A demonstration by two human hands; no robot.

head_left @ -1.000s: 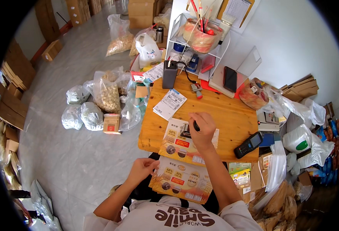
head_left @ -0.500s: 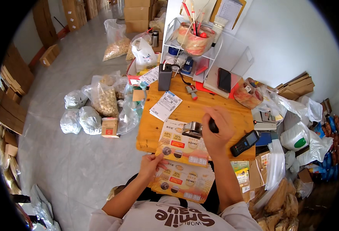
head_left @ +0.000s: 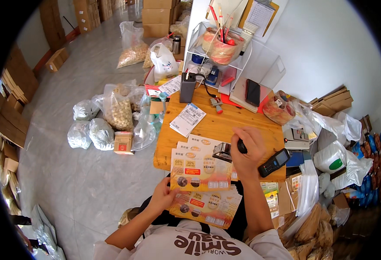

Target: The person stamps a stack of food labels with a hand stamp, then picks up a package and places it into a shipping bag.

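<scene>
My left hand [head_left: 166, 195] pinches the lower left corner of a flat yellow-and-white printed sheet [head_left: 199, 175], paper or thin bag, I cannot tell which. That sheet overlaps others of the same print [head_left: 199, 143] at the table's front edge. Closed around the black knob of a metal-framed hand stamp [head_left: 222, 151] is my right hand [head_left: 247, 149]. The stamp sits over the right part of the rear sheet; whether it touches the print is hidden. Below, a stack of matching sheets [head_left: 212, 210] rests on my lap.
On the wooden table [head_left: 238, 119] lie shipping labels [head_left: 188, 119], a handheld scanner [head_left: 274, 162], a black power bank [head_left: 187, 88] and a phone [head_left: 252, 92]. A wire rack [head_left: 242, 60] stands at the back. Filled bags [head_left: 119, 112] sit on the floor at left; packaging crowds the right side.
My left hand has moved slightly down and left, with a sheet drawn forward over the lap stack. More sheets now show fanned out behind it. The stamp has shifted a little right.
</scene>
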